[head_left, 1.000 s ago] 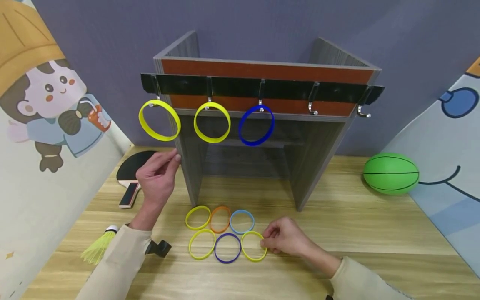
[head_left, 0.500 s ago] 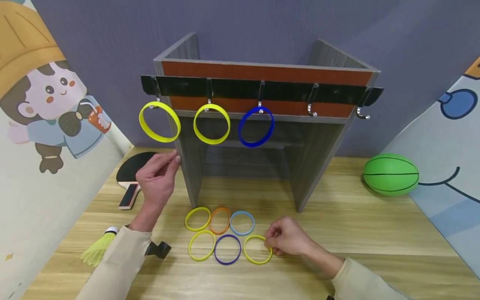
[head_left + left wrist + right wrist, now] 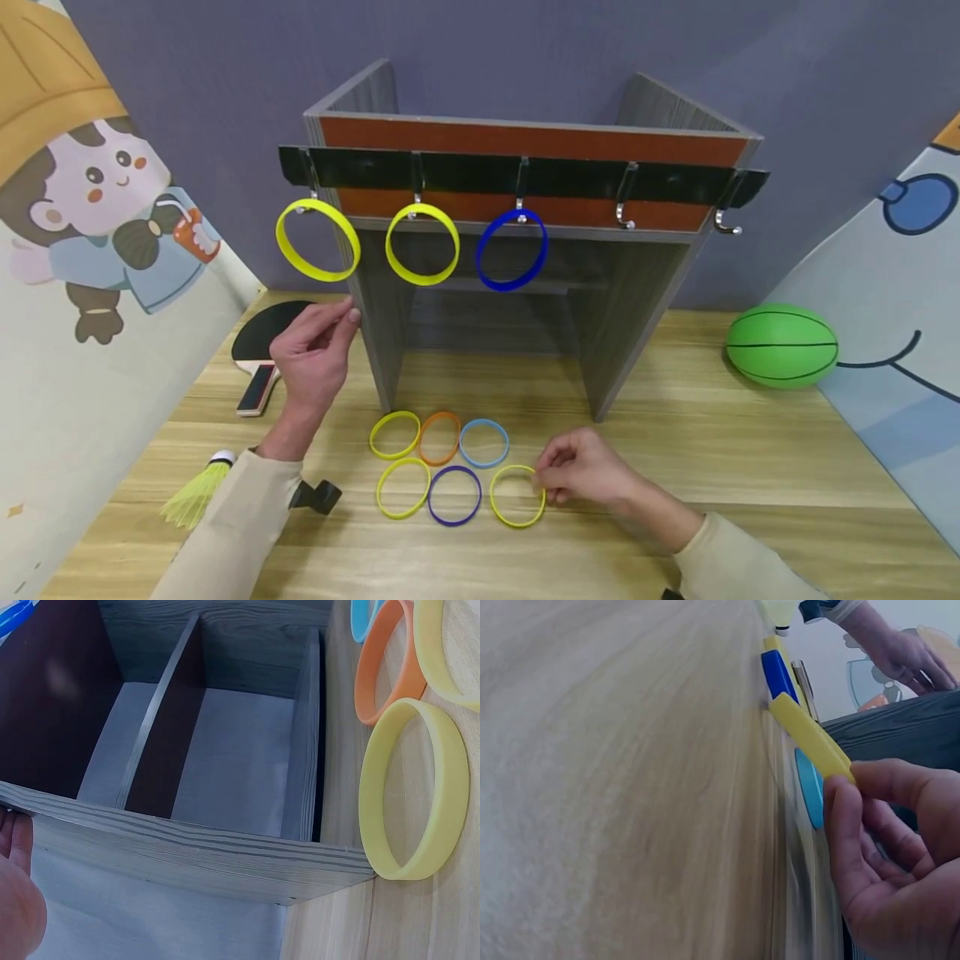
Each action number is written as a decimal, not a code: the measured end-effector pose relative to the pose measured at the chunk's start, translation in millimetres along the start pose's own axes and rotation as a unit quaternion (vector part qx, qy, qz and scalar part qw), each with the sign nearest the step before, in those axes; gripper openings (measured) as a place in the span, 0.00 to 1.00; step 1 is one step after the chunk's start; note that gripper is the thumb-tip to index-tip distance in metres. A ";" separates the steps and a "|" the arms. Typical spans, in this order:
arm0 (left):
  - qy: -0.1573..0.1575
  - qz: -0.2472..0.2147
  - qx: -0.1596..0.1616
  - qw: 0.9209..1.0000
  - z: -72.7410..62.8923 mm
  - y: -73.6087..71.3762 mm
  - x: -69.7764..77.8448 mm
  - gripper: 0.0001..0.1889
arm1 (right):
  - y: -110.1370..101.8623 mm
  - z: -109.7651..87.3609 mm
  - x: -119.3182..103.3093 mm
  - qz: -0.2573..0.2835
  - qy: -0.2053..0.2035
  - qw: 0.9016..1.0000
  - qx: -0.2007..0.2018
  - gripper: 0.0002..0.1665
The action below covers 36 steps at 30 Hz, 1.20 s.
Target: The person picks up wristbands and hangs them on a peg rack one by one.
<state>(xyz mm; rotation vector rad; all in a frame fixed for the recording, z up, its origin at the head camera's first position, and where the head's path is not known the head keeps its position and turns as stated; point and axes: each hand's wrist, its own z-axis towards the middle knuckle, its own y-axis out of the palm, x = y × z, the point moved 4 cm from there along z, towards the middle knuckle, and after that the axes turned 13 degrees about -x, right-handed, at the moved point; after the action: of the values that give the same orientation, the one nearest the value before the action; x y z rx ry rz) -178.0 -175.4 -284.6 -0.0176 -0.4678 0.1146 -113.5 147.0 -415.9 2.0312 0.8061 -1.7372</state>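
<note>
My right hand point(image 3: 581, 468) pinches a yellow wristband point(image 3: 517, 523) by its right edge between thumb and fingers, just over the tabletop. In the right wrist view the yellow wristband point(image 3: 810, 735) appears edge-on at the fingertips. My left hand point(image 3: 315, 350) touches the left side panel of a grey shelf point(image 3: 375, 333), fingertips at its front edge. Beside the right hand lie other wristbands: dark blue point(image 3: 455, 523), light blue point(image 3: 484, 465), orange point(image 3: 439, 462) and two yellow ones. Two yellow wristbands and a blue wristband point(image 3: 513, 286) hang from the hook rail point(image 3: 480, 171).
On the rail's right are a bare hook point(image 3: 625, 218) and an end hook point(image 3: 726, 225). A green ball point(image 3: 782, 346) lies at the right. At the left are a table tennis bat point(image 3: 270, 333) and a yellow shuttlecock point(image 3: 197, 493). Walls stand on both sides.
The right hand has drawn the yellow wristband a little to the right, away from the dark blue one. The left hand has stayed at the shelf's side panel.
</note>
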 end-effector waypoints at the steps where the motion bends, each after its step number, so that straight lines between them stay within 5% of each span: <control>1: 0.000 -0.001 -0.001 1.000 -0.9 -0.5 -2.5 0.07 | -0.6 -0.6 -0.2 0.005 -0.004 1.000 -0.005 0.02; 8: -0.005 -0.001 0.004 1.000 -7.7 -5.1 -21.5 0.08 | -5.6 -5.4 -1.9 0.025 -0.033 0.998 -0.037 0.06; 17: -0.002 -0.001 0.007 1.000 -8.9 -6.1 -25.9 0.08 | -12.4 -13.3 -11.3 0.041 -0.061 0.996 -0.046 0.03; 36: 0.012 -0.024 0.003 1.000 1.2 0.2 1.2 0.06 | -28.7 -33.5 -45.8 0.118 -0.178 0.972 -0.093 0.13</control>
<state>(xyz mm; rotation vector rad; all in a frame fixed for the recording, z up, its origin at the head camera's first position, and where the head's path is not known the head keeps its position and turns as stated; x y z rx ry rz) -177.5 -175.1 -283.0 -0.0012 -0.4430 0.0683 -109.2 180.4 -362.0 1.5596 0.5631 -1.7456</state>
